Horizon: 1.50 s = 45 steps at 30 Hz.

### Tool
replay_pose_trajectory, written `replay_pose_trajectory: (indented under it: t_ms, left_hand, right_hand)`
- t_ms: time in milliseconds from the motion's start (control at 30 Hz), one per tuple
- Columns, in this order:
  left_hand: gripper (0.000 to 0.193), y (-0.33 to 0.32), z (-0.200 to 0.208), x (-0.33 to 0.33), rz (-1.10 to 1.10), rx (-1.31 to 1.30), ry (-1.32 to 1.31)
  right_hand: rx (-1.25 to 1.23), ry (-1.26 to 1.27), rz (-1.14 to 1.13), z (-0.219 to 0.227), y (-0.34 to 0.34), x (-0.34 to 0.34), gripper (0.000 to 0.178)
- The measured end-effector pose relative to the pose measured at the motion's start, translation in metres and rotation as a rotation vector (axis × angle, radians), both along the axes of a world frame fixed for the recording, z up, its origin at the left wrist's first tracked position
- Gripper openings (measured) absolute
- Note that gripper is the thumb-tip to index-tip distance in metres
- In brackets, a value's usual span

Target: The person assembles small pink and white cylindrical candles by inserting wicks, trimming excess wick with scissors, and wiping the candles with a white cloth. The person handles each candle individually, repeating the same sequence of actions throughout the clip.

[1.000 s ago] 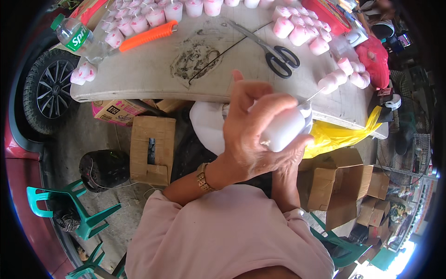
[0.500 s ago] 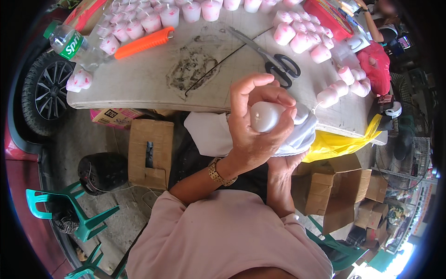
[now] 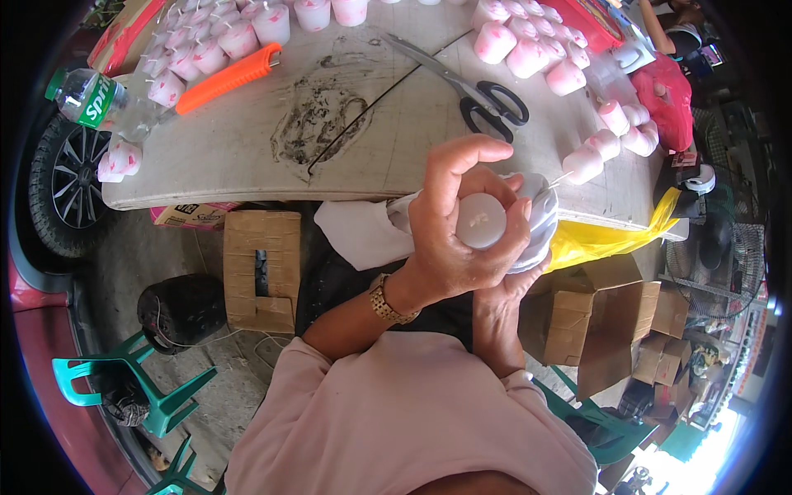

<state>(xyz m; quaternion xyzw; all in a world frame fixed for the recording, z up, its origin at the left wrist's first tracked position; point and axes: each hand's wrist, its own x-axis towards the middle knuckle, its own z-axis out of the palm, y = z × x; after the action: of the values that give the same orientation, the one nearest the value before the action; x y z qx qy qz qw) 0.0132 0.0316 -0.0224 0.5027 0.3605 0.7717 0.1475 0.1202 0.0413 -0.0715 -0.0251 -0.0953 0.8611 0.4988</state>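
Between the curled fingers and thumb of my left hand (image 3: 445,256) is a small white candle (image 3: 481,221), its round flat end turned up toward me. My right hand (image 3: 502,294) is behind and below it, closed on a white cloth (image 3: 538,241); most of its fingers are hidden by the cloth and my left hand. Both hands are just off the table's near edge. Black-handled scissors (image 3: 493,109) lie open on the table beyond my left hand. Several pink-spotted white candles (image 3: 584,166) lie on their sides to the right.
The worn white table (image 3: 223,177) bears rows of pink-spotted candles (image 3: 271,26), an orange cutter (image 3: 227,80), a thin dark rod (image 3: 367,115) and a plastic bottle (image 3: 91,99). A yellow bag (image 3: 606,244) hangs at the right edge. Cardboard boxes (image 3: 262,227) and green chairs (image 3: 157,384) stand below.
The candle in my left hand has turned, so its flat end faces me more squarely. The cloth has shifted with my right hand. The table sits slightly further left in view.
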Motion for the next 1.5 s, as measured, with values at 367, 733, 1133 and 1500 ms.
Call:
replay_pose_trajectory:
  t_ms: [367,733,1133,1500]
  left_hand:
    - [0.047,-0.003,0.0,-0.002,-0.078,-0.085,-0.025]
    - [0.044,-0.004,0.0,-0.012,-0.282,-0.146,-0.185]
    - [0.047,0.003,-0.013,-0.011,-0.161,-0.01,-0.232]
    - [0.044,-0.001,-0.012,-0.009,-0.174,-0.142,-0.173]
  right_hand:
    - [-0.055,0.018,0.031,-0.006,0.004,0.009,0.063]
    - [0.131,0.108,0.076,-0.006,0.004,0.008,0.067]
    - [-0.087,0.106,-0.084,-0.017,-0.002,0.012,0.074]
    - [-0.047,-0.22,-0.081,-0.012,0.001,0.02,0.082]
